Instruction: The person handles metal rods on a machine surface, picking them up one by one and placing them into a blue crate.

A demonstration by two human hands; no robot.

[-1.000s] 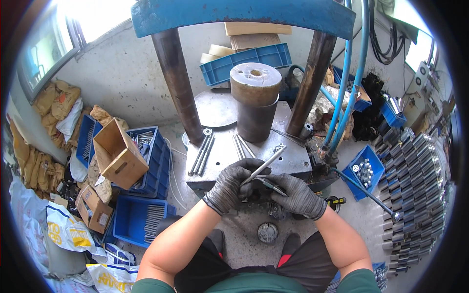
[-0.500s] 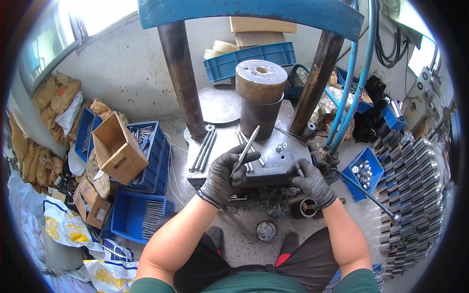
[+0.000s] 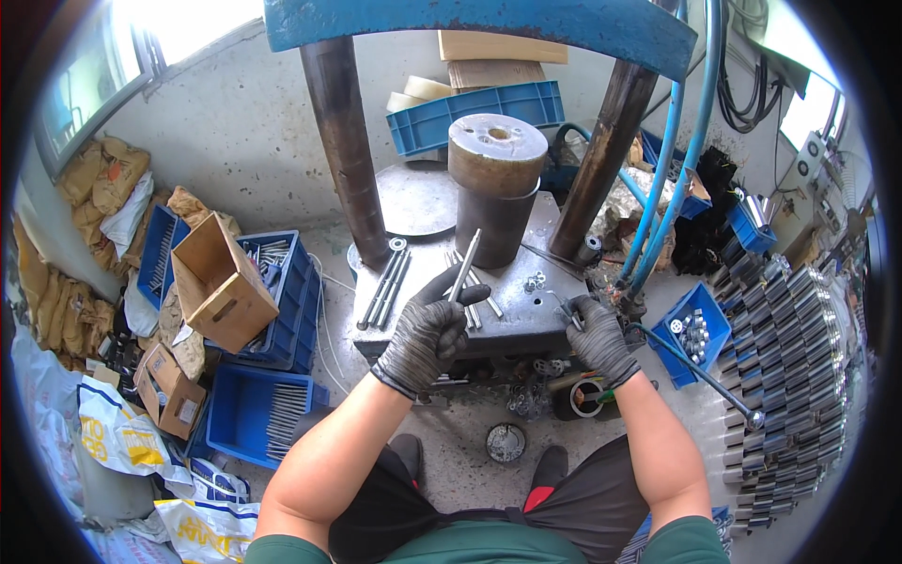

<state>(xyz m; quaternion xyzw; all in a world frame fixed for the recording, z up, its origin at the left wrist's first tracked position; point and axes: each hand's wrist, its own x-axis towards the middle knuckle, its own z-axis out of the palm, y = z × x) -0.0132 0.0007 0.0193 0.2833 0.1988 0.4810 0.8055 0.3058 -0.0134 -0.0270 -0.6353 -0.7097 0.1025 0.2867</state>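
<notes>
Currently, the left hand [image 3: 423, 331] is closed on a metal rod [image 3: 466, 264], gripping its lower part. The rod's long axis runs upward and away from the person, leaning slightly right; its free end projects beyond the grip. The right hand [image 3: 601, 340], well apart to the right, has its fingertips closed on a small metal piece [image 3: 569, 315], whose kind cannot be told. Loose rods [image 3: 495, 307] lie on the table [image 3: 517, 314], nearer the left hand. Small rings [image 3: 535, 282] lie farther right, short of the steel cylinder [image 3: 495, 211].
</notes>
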